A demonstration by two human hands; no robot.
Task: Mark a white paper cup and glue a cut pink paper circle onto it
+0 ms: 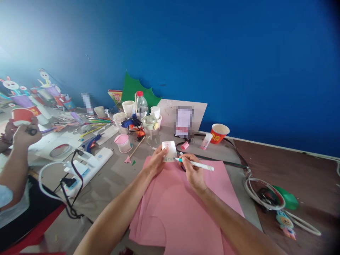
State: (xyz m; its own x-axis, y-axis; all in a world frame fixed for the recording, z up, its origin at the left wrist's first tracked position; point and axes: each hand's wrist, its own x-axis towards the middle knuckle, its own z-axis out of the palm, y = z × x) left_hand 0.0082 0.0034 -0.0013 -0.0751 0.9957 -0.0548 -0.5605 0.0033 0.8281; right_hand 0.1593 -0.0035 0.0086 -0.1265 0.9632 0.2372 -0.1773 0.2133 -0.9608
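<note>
My left hand [158, 160] pinches a small white card [169, 148] by its left side, thumb on its face. Green letters run along the card's lower edge, and a pinkish printed mark is near its top. In my right hand [193, 173] is a white marker pen [203, 166] with a teal collar, held like a pencil, its tip at the lettering by the card's lower right corner. Both hands are above a stack of pink paper sheets [191, 209], whose front left part has a curved outline. Whether the tip touches the card, I cannot tell.
Left of the paper lie a power strip [101, 157] with cables and a blue glue gun [91, 143]. Behind stand a glass jar [151, 129], a bottle [142, 106] and a red paper cup [220, 134]. A co-worker's hands hold a cup [23, 116] at far left. Coiled cable [249, 184] lies right.
</note>
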